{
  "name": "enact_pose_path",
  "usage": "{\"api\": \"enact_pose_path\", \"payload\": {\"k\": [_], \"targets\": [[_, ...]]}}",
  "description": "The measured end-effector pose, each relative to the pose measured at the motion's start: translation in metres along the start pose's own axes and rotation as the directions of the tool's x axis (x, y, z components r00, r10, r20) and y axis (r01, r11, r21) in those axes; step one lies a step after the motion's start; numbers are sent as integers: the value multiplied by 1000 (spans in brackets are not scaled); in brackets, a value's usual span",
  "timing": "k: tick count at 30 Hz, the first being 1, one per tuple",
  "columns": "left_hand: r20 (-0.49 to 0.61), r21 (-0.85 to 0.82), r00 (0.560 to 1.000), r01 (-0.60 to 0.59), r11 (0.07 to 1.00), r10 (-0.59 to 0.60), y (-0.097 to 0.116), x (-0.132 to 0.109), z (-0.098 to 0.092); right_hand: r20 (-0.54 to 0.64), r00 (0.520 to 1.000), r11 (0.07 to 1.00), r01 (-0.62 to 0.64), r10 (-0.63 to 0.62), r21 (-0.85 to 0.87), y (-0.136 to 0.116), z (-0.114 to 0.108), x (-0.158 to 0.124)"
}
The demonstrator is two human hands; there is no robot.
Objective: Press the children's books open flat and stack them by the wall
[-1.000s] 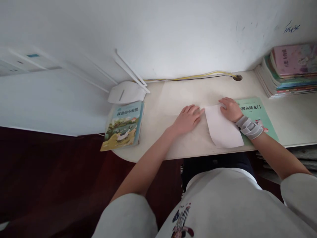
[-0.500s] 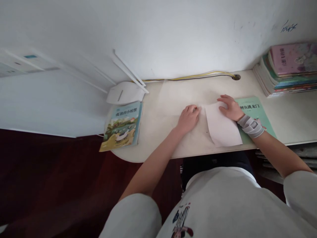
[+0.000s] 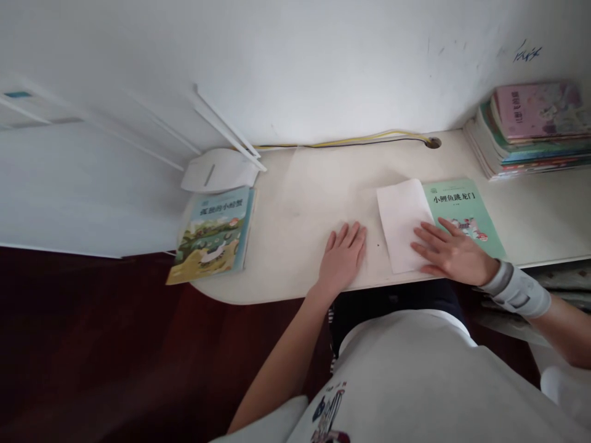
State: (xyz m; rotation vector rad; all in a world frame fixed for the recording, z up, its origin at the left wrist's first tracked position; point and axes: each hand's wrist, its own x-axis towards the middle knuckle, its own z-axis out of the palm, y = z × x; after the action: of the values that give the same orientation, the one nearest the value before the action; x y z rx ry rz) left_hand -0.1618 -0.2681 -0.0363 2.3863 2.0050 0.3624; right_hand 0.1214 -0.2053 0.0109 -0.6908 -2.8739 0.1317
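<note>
My left hand point(image 3: 342, 257) lies flat on the white desk top, fingers stretched out, holding nothing. To its right is a blank, pale pinkish-white sheet of paper point(image 3: 402, 221), its left part raised slightly off the desk. The sheet meets a green book point(image 3: 484, 215) with Chinese characters and a picture on its cover; whether it is joined to the book or lies over it I cannot tell. My right hand point(image 3: 455, 253), with a grey band at the wrist, rests spread across the sheet's lower right part and the book's lower left part.
A yellow-and-blue picture book point(image 3: 215, 237) overhangs the desk's left end. Behind it stands a white router point(image 3: 221, 172) with antennas. Yellow and black cables point(image 3: 351, 140) run along the wall to a hole point(image 3: 433, 143). Books are stacked point(image 3: 530, 135) at the back right.
My left hand has come back toward the desk's front edge and flattened. My right hand has slid from the sheet's upper edge down to its lower right, fingers spread. The view shifted slightly.
</note>
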Motion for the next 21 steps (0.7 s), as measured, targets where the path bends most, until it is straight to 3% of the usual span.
{"api": "enact_pose_path", "payload": {"k": [5,9,11,14,17,21], "targets": [[-12,-7,1000,-5,1000,5,2,1,-1,-42,998,998,-52,53,22,-20,22,5],[-11,-8,1000,13,1000,-14,2,1,-1,-58,996,994,-62,68,86,-29,21,9],[-21,-20,1000,13,1000,-14,2,0,-2,-82,992,981,-84,100,172,-18,12,14],[-98,-23,994,46,999,-48,10,-3,-8,-177,951,936,-194,253,294,21,0,29],[-216,-1,976,-3,1000,3,41,-3,-20,-207,915,904,-268,347,332,64,7,53],[-220,39,908,-358,933,357,102,9,-24,-200,889,873,-321,411,366,89,33,76]]}}
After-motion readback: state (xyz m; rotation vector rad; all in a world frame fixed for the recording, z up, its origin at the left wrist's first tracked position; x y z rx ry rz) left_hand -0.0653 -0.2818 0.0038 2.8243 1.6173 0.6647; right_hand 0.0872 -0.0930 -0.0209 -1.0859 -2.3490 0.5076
